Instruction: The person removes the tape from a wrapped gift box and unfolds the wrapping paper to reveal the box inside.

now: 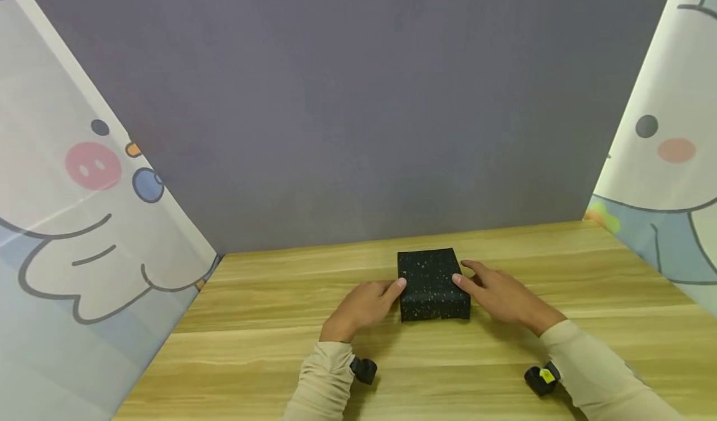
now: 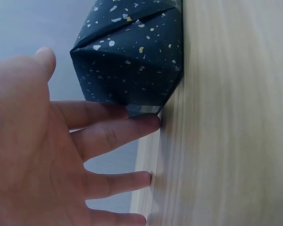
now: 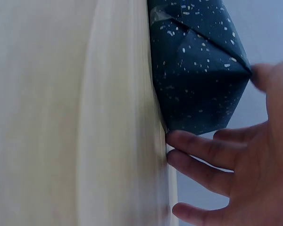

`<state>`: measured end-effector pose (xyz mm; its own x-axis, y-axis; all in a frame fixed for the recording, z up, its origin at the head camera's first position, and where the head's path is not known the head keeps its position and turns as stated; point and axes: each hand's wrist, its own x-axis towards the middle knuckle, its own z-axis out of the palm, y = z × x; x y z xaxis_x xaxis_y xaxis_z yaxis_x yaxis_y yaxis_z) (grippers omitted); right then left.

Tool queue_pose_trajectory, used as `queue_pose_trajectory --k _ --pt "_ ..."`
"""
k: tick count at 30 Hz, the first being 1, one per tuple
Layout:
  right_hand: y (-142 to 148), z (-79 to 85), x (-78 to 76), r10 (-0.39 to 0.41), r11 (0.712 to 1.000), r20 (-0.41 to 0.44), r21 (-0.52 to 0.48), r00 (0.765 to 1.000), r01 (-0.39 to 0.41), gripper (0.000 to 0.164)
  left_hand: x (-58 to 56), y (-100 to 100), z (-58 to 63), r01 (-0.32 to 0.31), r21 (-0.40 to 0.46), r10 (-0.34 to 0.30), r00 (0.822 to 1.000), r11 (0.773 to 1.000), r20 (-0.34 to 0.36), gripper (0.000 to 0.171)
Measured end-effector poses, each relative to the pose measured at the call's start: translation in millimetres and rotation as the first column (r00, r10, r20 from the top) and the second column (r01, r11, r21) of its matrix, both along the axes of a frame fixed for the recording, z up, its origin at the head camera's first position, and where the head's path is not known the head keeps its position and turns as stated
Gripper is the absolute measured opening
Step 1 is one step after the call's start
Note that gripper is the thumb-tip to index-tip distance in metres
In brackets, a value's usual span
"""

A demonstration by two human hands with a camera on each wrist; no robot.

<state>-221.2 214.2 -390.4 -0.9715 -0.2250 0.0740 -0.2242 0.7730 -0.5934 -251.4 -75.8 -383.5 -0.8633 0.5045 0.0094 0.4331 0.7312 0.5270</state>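
Note:
A box wrapped in black speckled paper [image 1: 430,281] rests on the wooden table between both hands. Its folded paper ends show in the wrist views, with a triangular flap on the left end [image 2: 127,70] and creased paper on the right end [image 3: 198,70]. At the box's left side is my left hand [image 1: 361,309], thumb at the top edge and fingers stretched out by the far lower corner. My right hand [image 1: 501,293] mirrors it on the right, its thumb on the upper edge and its fingers extended and spread, fingertips down at the table.
The wooden tabletop [image 1: 252,346] stretches around the box, with a plain grey wall panel [image 1: 347,109] along its back edge. Cartoon-printed curtains hang at the left [image 1: 56,271] and the right [image 1: 661,178]. Small black wrist cameras sit on the left wrist [image 1: 365,370] and right wrist [image 1: 540,380].

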Motion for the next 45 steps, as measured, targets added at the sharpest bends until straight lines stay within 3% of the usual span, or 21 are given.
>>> queue_pose_trajectory --k 20,40,45 --pt "-3.0 1.7 1.1 -0.015 1.000 -0.011 -0.018 1.000 0.015 0.074 0.2 -0.3 -1.3 0.068 0.003 -0.068 0.997 0.998 0.022 0.076" --pt "3.3 2.3 1.3 0.049 0.993 0.060 -0.112 0.997 -0.042 0.078 3.0 2.4 -2.0 0.054 -0.014 -0.052 0.992 0.998 0.115 0.085" --pt "5.1 1.3 1.3 0.066 0.988 0.077 -0.147 0.995 -0.054 0.079 4.2 3.4 -0.4 0.060 -0.023 -0.057 0.992 0.998 0.109 0.085"
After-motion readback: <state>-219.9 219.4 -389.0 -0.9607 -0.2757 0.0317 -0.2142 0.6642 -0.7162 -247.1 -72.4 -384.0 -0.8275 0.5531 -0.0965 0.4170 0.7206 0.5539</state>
